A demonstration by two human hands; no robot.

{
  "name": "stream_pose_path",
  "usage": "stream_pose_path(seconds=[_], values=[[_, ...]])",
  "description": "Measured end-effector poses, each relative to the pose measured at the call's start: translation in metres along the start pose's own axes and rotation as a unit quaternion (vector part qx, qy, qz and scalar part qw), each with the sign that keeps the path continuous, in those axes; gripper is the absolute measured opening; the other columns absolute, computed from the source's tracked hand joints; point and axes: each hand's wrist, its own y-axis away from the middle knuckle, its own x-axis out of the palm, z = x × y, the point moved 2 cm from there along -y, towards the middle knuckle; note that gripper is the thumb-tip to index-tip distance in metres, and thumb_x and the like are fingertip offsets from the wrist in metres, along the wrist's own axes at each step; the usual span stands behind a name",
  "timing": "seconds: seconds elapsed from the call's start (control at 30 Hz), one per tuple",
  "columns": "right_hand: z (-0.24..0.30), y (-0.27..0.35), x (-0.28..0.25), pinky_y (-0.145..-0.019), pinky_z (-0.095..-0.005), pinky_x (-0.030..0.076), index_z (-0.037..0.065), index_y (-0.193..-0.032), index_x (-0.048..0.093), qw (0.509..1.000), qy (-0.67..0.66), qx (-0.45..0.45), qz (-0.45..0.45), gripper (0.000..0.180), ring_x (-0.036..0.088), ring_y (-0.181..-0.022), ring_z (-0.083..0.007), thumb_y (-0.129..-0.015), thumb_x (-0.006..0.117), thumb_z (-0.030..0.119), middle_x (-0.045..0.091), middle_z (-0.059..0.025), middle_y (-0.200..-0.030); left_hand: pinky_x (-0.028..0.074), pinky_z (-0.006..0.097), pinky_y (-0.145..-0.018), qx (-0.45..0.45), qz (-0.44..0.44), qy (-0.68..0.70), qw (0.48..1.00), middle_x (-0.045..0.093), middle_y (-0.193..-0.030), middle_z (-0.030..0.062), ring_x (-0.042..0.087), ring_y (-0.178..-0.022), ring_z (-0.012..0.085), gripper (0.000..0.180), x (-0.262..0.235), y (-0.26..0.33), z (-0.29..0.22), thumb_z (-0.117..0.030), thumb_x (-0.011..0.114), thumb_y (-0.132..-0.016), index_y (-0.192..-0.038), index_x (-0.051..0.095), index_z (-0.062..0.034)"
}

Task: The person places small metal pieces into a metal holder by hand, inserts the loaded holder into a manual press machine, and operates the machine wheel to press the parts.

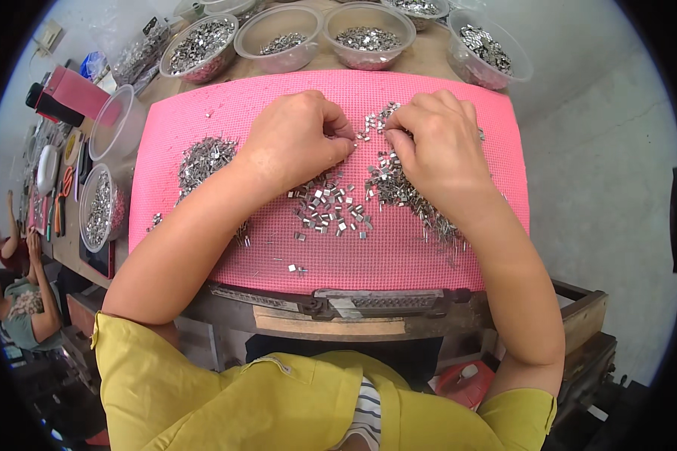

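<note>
Plainly, the desk [433, 62] carries a pink textured mat [410, 259], with clear plastic bowls [278, 24] beyond its far edge. The left hand [302, 135] and right hand [438, 139] curl over it, fingers bent; whether either pinches anything, I cannot tell. The left heap [205, 160] lies toward the mat's left side, the right heap [395, 184] near the right hand, small rectangular metal pieces [326, 200] scattered between: some seem spread out already, but most look left to handle

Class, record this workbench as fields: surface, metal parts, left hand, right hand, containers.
Surface: pink textured mat
Metal parts: small, silver, heaped left, centre and right
Left hand: fingertips drawn together; anything held is too small to tell
Right hand: fingers curled down by the right heap
Containers: clear plastic bowls along the mat's far edge and left side
</note>
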Motion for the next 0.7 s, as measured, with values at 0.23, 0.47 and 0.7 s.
stream_pose_path(seconds=[0.23, 0.47, 0.7], values=[[0.002, -0.002, 0.008, -0.087, -0.0402, 0.044, 0.009, -0.079, 0.076, 0.991, 0.084, -0.099, -0.023, 0.009, 0.062, -0.096, -0.024, -0.078, 0.068, 0.012, 0.068, -0.0055, -0.085, 0.059, 0.044, -0.079, -0.022, 0.012, 0.009, 1.0, 0.077, -0.083, 0.0126, 0.074, -0.082, 0.0315, 0.02, -0.003, 0.001, -0.008, -0.023, 0.076, -0.079, -0.089, 0.081, -0.0063], [0.001, -0.01, 0.006, -0.086, -0.0411, 0.045, 0.006, -0.081, 0.072, 0.985, 0.102, -0.141, 0.009, 0.007, 0.06, -0.095, -0.0261, -0.081, 0.065, 0.007, 0.064, -0.006, -0.087, 0.056, 0.042, -0.076, -0.023, 0.003, -0.06, 0.998, 0.069, -0.085, 0.0114, 0.069, -0.076, 0.0295, 0.023, 0.0, 0.002, -0.012, -0.025, 0.082, -0.08, -0.09, 0.079, -0.004], [-0.006, -0.01, 0.011, -0.093, -0.0415, 0.046, 0.006, -0.088, 0.072, 0.988, 0.058, -0.139, 0.033, 0.011, 0.063, -0.103, -0.0258, -0.083, 0.063, 0.008, 0.069, -0.0076, -0.095, 0.059, 0.037, -0.078, -0.041, 0.027, -0.002, 0.999, 0.075, -0.091, 0.0109, 0.073, -0.082, 0.0247, 0.019, -0.006, -0.002, -0.001, -0.016, 0.08, -0.08, -0.092, 0.08, -0.0028]])
